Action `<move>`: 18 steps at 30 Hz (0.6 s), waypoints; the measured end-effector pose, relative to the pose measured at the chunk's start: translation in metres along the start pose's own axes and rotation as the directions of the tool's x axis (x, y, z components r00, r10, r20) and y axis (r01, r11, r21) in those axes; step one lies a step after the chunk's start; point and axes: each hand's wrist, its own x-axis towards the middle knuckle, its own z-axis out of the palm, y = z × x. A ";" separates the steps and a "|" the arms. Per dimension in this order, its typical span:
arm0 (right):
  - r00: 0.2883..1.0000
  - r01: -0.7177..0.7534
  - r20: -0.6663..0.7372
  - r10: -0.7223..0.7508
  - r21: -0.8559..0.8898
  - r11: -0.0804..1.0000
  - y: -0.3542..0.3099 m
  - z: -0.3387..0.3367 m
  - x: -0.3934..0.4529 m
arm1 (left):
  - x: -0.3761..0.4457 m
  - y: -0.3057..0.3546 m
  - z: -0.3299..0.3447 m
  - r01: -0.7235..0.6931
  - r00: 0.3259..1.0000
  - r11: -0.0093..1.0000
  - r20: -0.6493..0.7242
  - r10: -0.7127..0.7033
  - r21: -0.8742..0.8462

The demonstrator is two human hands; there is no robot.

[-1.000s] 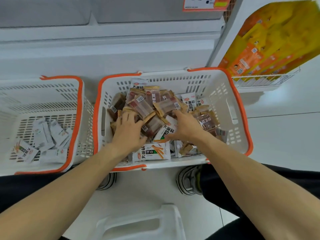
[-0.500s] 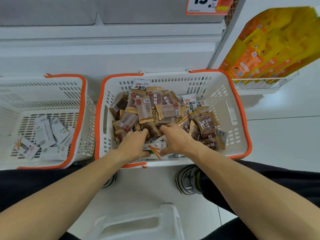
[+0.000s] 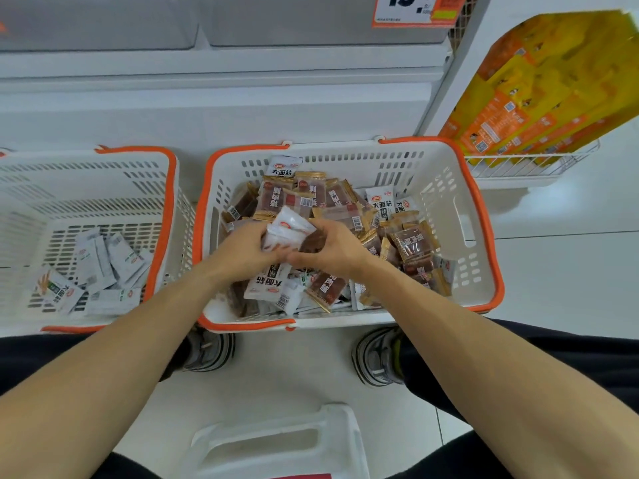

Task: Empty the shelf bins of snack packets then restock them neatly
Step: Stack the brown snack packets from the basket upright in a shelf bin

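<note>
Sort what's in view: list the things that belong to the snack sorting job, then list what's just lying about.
Part of the job:
- white packets held between left hand and right hand
- middle basket of mixed brown and white packets
- left basket holding only white packets

Just lying about:
- yellow bags on a wire rack
- price tag
- white stool

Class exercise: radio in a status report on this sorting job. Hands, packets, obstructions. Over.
Left hand and right hand both gripping white packets above mixed basket. Left basket holds white packets only. Nothing in the way.
</note>
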 end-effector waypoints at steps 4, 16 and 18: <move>0.998 -0.067 -0.021 0.064 -0.402 0.913 0.015 0.001 0.006 | -0.003 -0.012 -0.020 0.117 0.988 0.991 -0.109 -0.109 0.063; 0.980 0.072 0.160 0.122 -0.844 0.531 0.023 0.051 0.023 | -0.022 -0.025 -0.022 0.152 0.988 0.957 -0.037 -0.148 0.246; 0.976 0.030 0.146 0.161 -0.825 0.565 0.020 0.048 0.026 | -0.021 -0.026 -0.022 0.168 0.985 0.955 -0.017 -0.169 0.246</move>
